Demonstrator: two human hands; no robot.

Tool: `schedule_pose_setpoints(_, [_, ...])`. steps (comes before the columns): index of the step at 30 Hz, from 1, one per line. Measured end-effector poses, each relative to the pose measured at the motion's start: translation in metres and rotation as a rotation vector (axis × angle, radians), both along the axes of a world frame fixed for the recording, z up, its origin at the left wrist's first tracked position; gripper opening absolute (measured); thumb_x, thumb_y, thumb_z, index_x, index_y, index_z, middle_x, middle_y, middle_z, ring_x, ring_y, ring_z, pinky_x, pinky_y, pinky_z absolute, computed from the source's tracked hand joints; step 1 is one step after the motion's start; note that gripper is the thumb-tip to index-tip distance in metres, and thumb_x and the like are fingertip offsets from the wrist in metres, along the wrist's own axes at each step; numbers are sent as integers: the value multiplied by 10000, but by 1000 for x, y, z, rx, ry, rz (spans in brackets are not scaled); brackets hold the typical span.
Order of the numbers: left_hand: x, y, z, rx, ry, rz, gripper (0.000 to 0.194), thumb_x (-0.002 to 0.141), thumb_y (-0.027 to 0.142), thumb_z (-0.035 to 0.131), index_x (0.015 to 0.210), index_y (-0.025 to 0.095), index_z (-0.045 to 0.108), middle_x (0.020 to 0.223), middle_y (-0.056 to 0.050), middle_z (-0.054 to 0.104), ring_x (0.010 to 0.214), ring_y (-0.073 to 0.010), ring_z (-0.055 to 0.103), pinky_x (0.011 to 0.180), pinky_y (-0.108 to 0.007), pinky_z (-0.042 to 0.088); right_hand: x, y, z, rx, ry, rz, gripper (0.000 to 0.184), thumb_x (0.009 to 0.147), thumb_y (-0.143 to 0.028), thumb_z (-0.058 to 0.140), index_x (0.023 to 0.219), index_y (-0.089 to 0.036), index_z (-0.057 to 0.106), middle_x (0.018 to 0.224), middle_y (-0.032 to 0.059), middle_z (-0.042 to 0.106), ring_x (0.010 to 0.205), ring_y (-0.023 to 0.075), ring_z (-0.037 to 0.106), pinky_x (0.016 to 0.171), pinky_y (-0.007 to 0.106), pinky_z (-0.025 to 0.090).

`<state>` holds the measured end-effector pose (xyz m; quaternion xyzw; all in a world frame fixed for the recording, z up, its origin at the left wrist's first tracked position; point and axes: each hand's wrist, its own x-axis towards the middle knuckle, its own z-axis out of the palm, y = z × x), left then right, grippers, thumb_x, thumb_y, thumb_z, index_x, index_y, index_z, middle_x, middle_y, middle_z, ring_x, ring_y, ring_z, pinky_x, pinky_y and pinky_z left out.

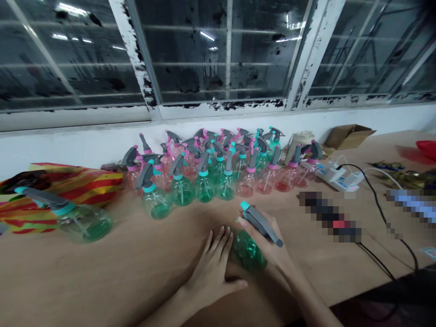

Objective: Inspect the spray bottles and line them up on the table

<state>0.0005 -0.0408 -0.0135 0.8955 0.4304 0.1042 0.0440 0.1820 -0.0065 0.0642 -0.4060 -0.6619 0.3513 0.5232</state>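
My right hand (269,240) is wrapped round the neck of a green spray bottle (250,254) with a grey and teal trigger head, near the front middle of the table. Just left of that bottle, my left hand (214,261) lies flat with its fingers stretched out and holds nothing. Farther left, another green spray bottle (90,222) lies tilted on its side. Behind my hands stand several rows of spray bottles, green ones (205,186) on the left and pink ones (265,181) on the right at the front.
A red and yellow striped bag (98,184) lies at the left. Toward the right are a white power strip (340,175) with cables, a blurred dark object (330,218) and an open cardboard box (350,136). Windows (221,50) rise behind the table (143,272).
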Motion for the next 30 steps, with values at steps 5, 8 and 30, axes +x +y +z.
schedule_pose_setpoints(5, [-1, 0, 0, 15, -4, -3, 984, 794, 738, 398, 1464, 91, 83, 1493, -185, 205, 1374, -343, 155, 1082, -559, 166, 3, -4, -2, -3, 17, 36, 149, 825, -272, 602, 957, -220, 646, 932, 40, 668, 874, 196, 633, 810, 310, 485])
schedule_pose_setpoints(8, [-1, 1, 1, 10, 1, -12, 965, 804, 728, 395, 1461, 86, 97, 1493, -184, 207, 1376, -341, 148, 1082, -560, 167, 3, -6, -3, -10, 35, 40, 235, 815, -260, 616, 1047, -231, 643, 1016, 58, 670, 945, 213, 631, 862, 336, 480])
schedule_pose_setpoints(30, [1, 2, 3, -61, -31, -6, 920, 792, 675, 496, 1452, 126, 164, 1472, -164, 285, 1367, -340, 192, 1087, -575, 160, -5, -13, 1, -51, -4, -12, 96, 843, -299, 586, 794, -219, 607, 719, -12, 624, 671, 151, 624, 624, 256, 485])
